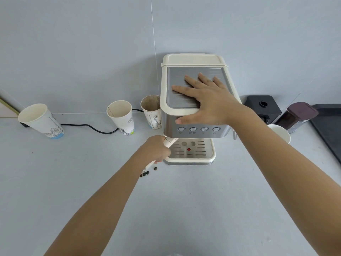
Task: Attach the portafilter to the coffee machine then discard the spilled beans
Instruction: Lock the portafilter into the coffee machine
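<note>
Seen from a head-worn camera looking down on a pale grey counter (184,209), a person works at a cream and steel coffee machine (195,111) standing at centre frame against a grey wall. The right hand (204,100) lies flat and spread, fingers splayed, on the machine's ribbed top plate, thumb hooked over the front edge just above a row of four round buttons (199,129); it grips nothing. The left hand (156,148), just left of the machine's base, is closed around the cream handle of the portafilter (170,141), which slants up under the machine's front overhang; its head is hidden from view. Below lies the slotted drip tray (191,151), marked by a small red dot. A few dark spilled beans (147,172) lie on the counter just below the left hand, near the wrist. Three paper cups (120,117) stand in a row at left, the nearest to the machine stained brown inside, with a black cable (92,127) running behind them. At right are a black grinder (262,108), a dark lidded canister (297,115) and a white cup (281,133).
</note>
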